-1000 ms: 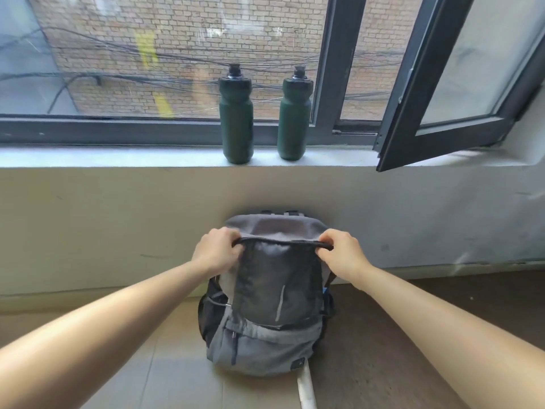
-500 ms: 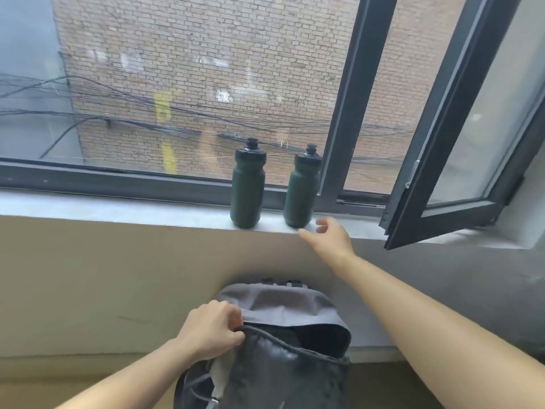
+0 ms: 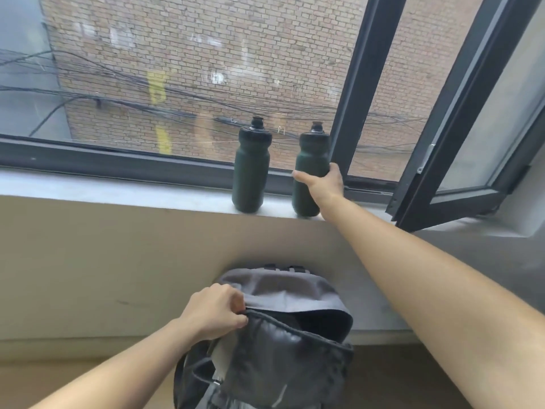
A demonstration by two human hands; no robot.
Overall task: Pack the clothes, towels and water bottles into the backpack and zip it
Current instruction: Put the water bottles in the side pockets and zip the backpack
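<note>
Two bottles on sill (image 3: 118, 187); one gripped.
L hand (image 3: 215, 312) is clamped on rim of backpack (image 3: 289, 349), on floor under sill, prob. to keep mouth open; left bottle (image 3: 250, 175) is untouched; right bottle (image 3: 309, 160) is wrapped by R hand (image 3: 323, 184), ready for lifting.

Soft daylight thru window (image 3: 188, 84), slight motion blur, wide-angle edge bending.

- what is cut off?
- the backpack (image 3: 283, 364) is cropped by the lower edge, and its inside is lost in shadow.
- and hidden?
- the middle of the right bottle (image 3: 309, 152) is covered by the right hand (image 3: 323, 184), whose fingers are mostly concealed behind it.
</note>
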